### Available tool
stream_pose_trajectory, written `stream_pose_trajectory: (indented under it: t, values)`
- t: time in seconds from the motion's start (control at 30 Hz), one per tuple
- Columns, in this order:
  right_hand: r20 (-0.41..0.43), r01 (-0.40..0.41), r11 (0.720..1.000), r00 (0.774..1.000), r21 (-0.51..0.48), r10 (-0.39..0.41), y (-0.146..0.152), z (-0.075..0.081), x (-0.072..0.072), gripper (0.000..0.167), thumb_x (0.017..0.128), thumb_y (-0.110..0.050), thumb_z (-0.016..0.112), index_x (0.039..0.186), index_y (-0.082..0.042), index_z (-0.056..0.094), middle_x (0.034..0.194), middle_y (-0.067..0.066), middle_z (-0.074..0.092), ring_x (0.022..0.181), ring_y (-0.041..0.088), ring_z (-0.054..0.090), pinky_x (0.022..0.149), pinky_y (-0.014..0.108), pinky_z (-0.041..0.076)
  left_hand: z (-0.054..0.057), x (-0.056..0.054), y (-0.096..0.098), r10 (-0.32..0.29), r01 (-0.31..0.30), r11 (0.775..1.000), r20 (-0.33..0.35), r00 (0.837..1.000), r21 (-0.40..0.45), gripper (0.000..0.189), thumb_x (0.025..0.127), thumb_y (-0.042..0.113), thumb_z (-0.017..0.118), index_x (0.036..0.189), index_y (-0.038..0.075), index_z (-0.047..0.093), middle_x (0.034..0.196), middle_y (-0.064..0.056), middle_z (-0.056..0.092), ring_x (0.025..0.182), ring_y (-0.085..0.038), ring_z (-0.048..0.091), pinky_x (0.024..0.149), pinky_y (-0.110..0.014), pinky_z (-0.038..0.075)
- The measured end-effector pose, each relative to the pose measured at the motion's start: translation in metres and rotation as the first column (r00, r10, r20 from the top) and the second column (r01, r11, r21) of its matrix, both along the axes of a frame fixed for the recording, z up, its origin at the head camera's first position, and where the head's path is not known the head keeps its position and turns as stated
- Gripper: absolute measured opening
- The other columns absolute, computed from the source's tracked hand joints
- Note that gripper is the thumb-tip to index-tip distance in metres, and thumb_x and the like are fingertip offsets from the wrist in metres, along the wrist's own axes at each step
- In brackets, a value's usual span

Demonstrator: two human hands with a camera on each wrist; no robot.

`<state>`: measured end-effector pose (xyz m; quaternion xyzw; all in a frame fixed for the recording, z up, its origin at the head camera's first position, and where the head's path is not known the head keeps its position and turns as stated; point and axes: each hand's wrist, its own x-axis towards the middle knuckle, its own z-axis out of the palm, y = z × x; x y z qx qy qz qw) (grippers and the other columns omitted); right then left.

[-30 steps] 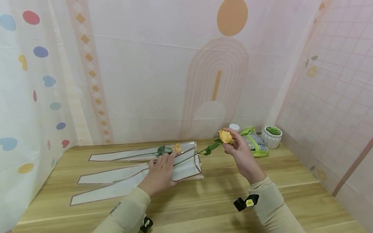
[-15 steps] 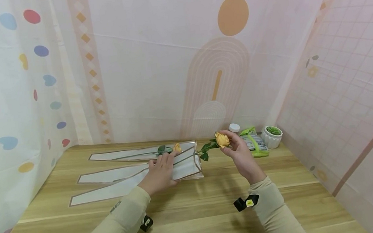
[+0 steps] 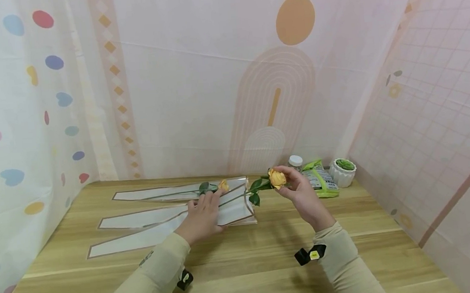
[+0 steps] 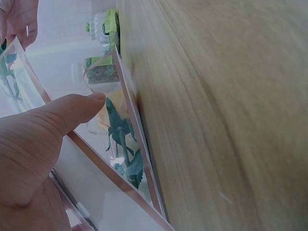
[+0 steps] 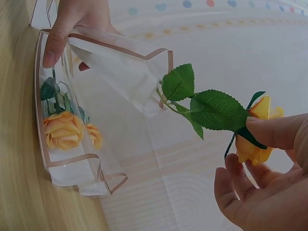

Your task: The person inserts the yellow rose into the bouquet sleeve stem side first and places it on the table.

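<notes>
My right hand (image 3: 304, 198) pinches a yellow rose (image 3: 276, 178) just under its bloom. Its green leaves (image 5: 219, 109) stand at the mouth of a clear flower sleeve (image 3: 236, 211) edged in brown, and its stem runs inside that sleeve toward the left. Near the sleeve's wide end, my left hand (image 3: 201, 218) grips it between thumb and fingers, holding it raised in the right wrist view. Below, another yellow rose (image 5: 63, 130) shows through a sleeve on the table. A further sleeve (image 3: 139, 195) with a yellow rose (image 3: 223, 186) lies behind my left hand.
At the back right stand a white-capped jar (image 3: 295, 161), a green and grey packet (image 3: 322, 181) and a white pot (image 3: 342, 177) with a green plant. The wooden table (image 3: 245, 274) ends at a patterned curtain (image 3: 181, 100) behind.
My right hand has brought the rose leftward and slightly down, its leaves now close against the sleeve's mouth. The left hand stays in place, gripping the sleeve.
</notes>
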<state>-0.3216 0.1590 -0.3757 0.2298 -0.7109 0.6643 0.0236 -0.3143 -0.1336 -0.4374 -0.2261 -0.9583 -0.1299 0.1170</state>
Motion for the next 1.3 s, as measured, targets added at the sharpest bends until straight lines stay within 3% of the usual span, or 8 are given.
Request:
stream_pose_trajectory:
  t: [0.4, 0.73, 1.0, 1.3]
  values:
    - [0.025, -0.039, 0.997, 0.999, 0.06, 0.037, -0.003, -0.001, 0.003, 0.052, 0.095, 0.012, 0.053, 0.145, 0.0, 0.045, 0.141, 0.02, 0.049, 0.118, 0.022, 0.054, 0.091, 0.027, 0.051, 0.0, 0.001, 0.0, -0.012, 0.013, 1.0, -0.016, 1.0, 0.018, 0.101, 0.078, 0.04, 0.088, 0.152, 0.007, 0.029, 0.125, -0.014, 0.045, 0.11, -0.031, 0.044, 0.08, -0.051, 0.034]
    - [0.0, -0.09, 0.993, 0.996, 0.07, 0.09, -0.004, -0.003, 0.005, 0.051, 0.094, 0.016, 0.051, 0.143, 0.003, 0.046, 0.137, 0.018, 0.05, 0.113, 0.019, 0.055, 0.089, 0.026, 0.051, 0.002, 0.001, 0.001, -0.019, 0.019, 1.0, -0.02, 1.0, 0.002, 0.1, 0.079, 0.04, 0.088, 0.151, 0.007, 0.028, 0.124, -0.013, 0.045, 0.113, -0.031, 0.043, 0.078, -0.047, 0.033]
    - [-0.021, -0.118, 0.986, 0.992, 0.115, 0.121, -0.007, -0.006, 0.003, 0.05, 0.094, 0.015, 0.053, 0.142, 0.0, 0.049, 0.137, 0.02, 0.052, 0.112, 0.021, 0.056, 0.088, 0.031, 0.052, 0.004, 0.003, 0.003, -0.024, 0.025, 1.0, -0.043, 0.999, 0.009, 0.099, 0.077, 0.038, 0.09, 0.15, 0.005, 0.031, 0.119, -0.011, 0.045, 0.105, -0.029, 0.043, 0.074, -0.042, 0.03]
    - [-0.036, -0.072, 0.981, 0.996, 0.18, 0.079, -0.01, -0.01, 0.002, 0.051, 0.094, 0.013, 0.056, 0.143, -0.002, 0.051, 0.137, 0.021, 0.053, 0.109, 0.025, 0.056, 0.086, 0.031, 0.052, 0.003, 0.002, 0.004, -0.037, 0.037, 0.999, -0.049, 0.998, -0.005, 0.098, 0.078, 0.038, 0.089, 0.149, 0.004, 0.03, 0.121, -0.013, 0.045, 0.104, -0.029, 0.042, 0.076, -0.045, 0.032]
